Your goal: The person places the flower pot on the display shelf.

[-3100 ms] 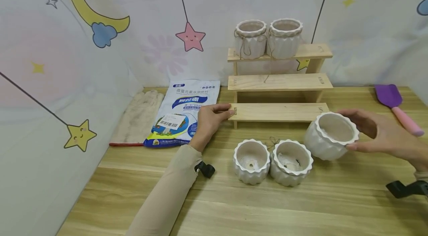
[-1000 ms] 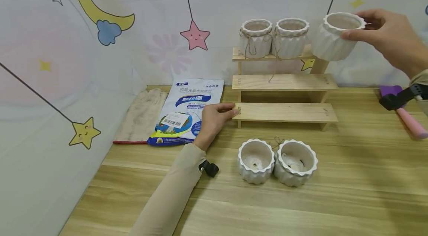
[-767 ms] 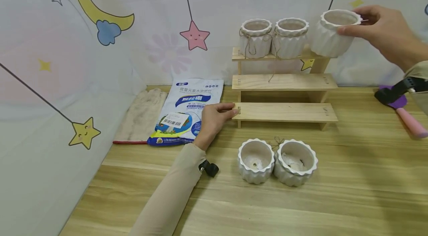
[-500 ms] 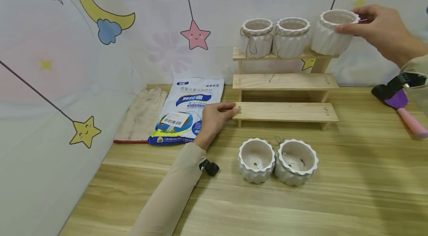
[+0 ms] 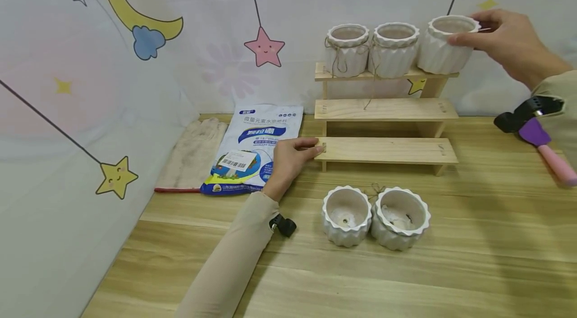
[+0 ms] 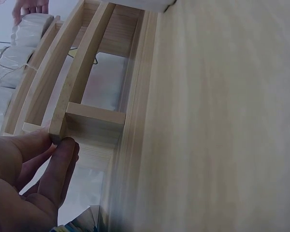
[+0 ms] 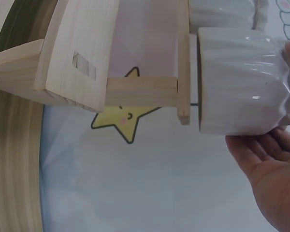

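My right hand (image 5: 514, 45) grips a white fluted ceramic flowerpot (image 5: 444, 55) by its scalloped rim, at the right end of a three-step wooden plant stand (image 5: 387, 150). In the right wrist view a narrow gap shows between the base of this flowerpot (image 7: 244, 82) and the top board (image 7: 183, 63). Two similar pots with twine, a left one (image 5: 347, 52) and a middle one (image 5: 393, 52), stand on the top step. My left hand (image 5: 290, 163) pinches the left end of the lowest board, thumb on one face and fingers on the other in the left wrist view.
On the table before the stand are two more white pots, a left one (image 5: 346, 218) and a right one (image 5: 400, 220). A fertilizer bag (image 5: 252, 142) and a stained cloth (image 5: 191, 157) lie left. A purple shovel with a pink handle (image 5: 556, 165) lies right, partly behind the right wrist camera.
My right hand has lifted the flowerpot from low beside the table pots up to the top step, then shifted it slightly left towards the pots there. My left hand keeps its hold.
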A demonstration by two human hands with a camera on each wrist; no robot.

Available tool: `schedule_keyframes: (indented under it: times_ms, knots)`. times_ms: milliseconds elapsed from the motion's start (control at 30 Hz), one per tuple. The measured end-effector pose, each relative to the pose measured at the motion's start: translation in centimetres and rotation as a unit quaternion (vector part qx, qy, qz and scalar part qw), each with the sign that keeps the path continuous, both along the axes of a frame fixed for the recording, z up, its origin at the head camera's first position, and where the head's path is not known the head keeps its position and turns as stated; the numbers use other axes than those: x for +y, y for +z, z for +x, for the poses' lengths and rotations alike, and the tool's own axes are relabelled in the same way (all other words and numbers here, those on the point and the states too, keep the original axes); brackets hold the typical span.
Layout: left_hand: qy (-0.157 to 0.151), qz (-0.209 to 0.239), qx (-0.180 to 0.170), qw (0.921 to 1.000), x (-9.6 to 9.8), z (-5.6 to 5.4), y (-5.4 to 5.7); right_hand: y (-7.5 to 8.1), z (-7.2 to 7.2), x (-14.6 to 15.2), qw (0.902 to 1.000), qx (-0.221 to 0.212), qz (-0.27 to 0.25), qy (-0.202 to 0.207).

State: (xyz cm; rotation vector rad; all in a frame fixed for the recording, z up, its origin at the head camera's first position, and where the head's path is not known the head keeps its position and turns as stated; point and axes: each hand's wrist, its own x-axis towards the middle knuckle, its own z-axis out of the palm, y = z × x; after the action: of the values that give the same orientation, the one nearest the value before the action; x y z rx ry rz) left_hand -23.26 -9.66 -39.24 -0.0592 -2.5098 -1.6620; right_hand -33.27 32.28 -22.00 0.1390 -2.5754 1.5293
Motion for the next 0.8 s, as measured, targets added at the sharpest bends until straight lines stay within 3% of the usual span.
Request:
schedule_keyframes:
  times_ms: [400, 800]
  knots:
    - [0.0, -0.005, 0.005, 1.0, 0.0, 0.0, 0.04, -0.1, -0.12, -0.73, 0.9993, 0.001, 0.037, -0.003]
    - [-0.001, -0.009, 0.002, 1.0, 0.01, 0.01, 0.01, -0.37, -0.12, -0.72, 0.9997, -0.01, 0.021, -0.001]
